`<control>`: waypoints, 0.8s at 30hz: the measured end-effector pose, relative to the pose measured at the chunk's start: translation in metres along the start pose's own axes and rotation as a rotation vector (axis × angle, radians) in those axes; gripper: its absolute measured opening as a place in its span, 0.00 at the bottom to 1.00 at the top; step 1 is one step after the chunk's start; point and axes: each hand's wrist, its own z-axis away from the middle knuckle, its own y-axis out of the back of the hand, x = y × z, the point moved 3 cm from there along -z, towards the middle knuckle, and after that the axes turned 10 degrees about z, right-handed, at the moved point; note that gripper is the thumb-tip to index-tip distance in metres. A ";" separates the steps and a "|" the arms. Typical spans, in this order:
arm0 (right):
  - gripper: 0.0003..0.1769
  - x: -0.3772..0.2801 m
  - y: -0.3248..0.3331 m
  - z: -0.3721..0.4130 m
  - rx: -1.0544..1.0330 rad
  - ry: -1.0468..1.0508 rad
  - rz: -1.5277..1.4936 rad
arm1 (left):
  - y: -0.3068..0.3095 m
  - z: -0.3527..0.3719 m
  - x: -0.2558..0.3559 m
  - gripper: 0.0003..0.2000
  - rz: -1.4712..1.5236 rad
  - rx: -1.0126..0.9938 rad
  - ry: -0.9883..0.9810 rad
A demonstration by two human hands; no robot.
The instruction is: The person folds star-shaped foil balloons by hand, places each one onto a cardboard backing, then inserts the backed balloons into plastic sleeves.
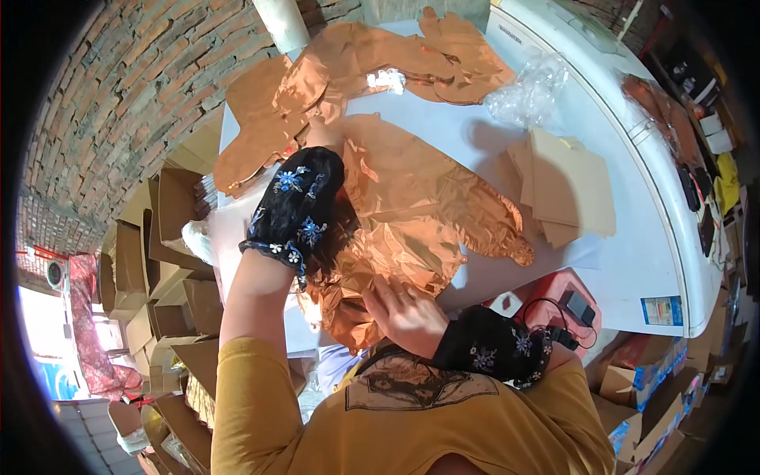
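A flat, copper-coloured foil balloon (412, 190) lies creased across the white table in front of me, its near end crumpled toward my body. My right hand (408, 313) rests on this crumpled end, fingers stretched out and lying on the foil. Further away, my left hand (323, 134) reaches to the upper left edge of the same balloon, beside more copper foil balloons (348, 59) spread at the back. Its fingers are small and partly hidden, so their grip cannot be made out. Black embroidered sleeve covers sit on both forearms.
Brown card sheets (566, 186) lie stacked to the right, with crumpled clear plastic (530, 87) behind them. A red box (558, 301) with a black adapter and cable sits at the near right. Open cardboard boxes (178, 206) crowd the left, below a brick wall (142, 79).
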 end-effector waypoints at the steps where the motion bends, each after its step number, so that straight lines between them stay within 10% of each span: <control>1: 0.26 -0.001 0.001 0.000 0.028 0.015 0.008 | 0.010 0.011 0.013 0.30 -0.104 -0.036 -0.026; 24: 0.23 -0.005 -0.001 -0.002 0.167 0.028 -0.057 | 0.032 0.034 0.014 0.36 -0.169 0.014 -0.152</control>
